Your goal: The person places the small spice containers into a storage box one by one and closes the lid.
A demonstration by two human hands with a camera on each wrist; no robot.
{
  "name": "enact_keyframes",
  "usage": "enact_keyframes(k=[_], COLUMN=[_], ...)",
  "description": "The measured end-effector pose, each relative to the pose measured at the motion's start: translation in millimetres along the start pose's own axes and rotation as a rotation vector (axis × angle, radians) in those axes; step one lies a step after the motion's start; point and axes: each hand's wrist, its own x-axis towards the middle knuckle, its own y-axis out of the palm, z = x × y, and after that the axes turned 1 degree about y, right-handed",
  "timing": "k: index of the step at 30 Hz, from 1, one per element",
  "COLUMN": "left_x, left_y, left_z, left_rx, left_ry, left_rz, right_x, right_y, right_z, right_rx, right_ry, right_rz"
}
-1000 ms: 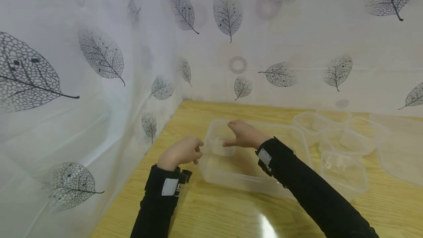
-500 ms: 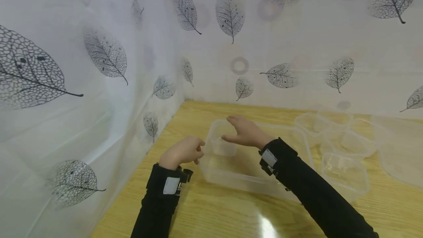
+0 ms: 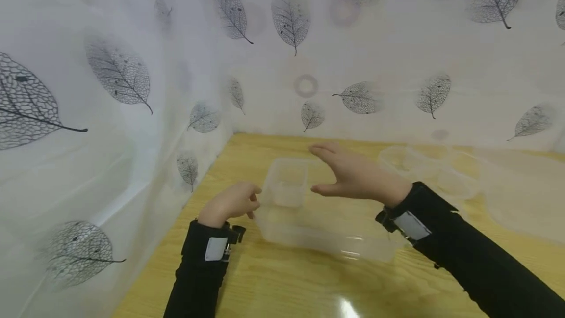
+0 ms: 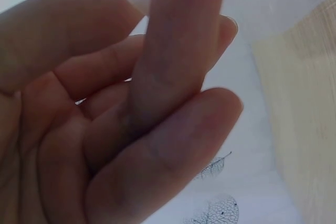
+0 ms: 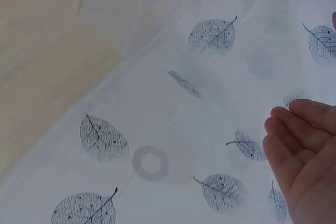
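Observation:
A large clear plastic box [image 3: 326, 239] lies on the wooden table, with a small clear container [image 3: 289, 195] inside at its left end. My left hand [image 3: 231, 202] holds the box's left rim, its fingers curled; in the left wrist view, thumb and index finger [image 4: 178, 40] meet at the translucent plastic. Above the box, right of the small container, my right hand [image 3: 353, 173] is spread, thumb apart from the fingers, and holds nothing. The right wrist view shows its fingers [image 5: 296, 135] straight, held against the curtain background.
Several small clear containers [image 3: 463, 188] stand to the right of the box, partly behind the right arm. A flat translucent lid-like sheet [image 3: 525, 195] lies farther right. A leaf-printed curtain [image 3: 273, 77] borders the table [image 3: 282, 283] at the back and left.
My right hand has drawn away to the right from the small container, its fingers spread. My left hand keeps its place at the box's left side. The head view has turned slightly right.

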Motion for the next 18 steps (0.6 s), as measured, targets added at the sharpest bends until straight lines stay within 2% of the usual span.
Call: enact_keyframes(k=[9,14,18], left_x=[-0.9,-0.2,-0.5], left_y=[-2.2,-2.6,-2.8], left_z=[-1.5,-3.1,-3.3], left_rx=[0.004,0.009,0.009], left_ry=[0.012,0.033,0.024], left_rz=[-0.001,0.005,0.012], right_x=[-59,-91,-114], right_y=[-26,-37,-38], right_z=[-43,-65,-78], right_rx=[-0.047,-0.027,-0.012], right_ry=[0.16,0.244,0.296], right_rz=[0.041,0.046,0.062])
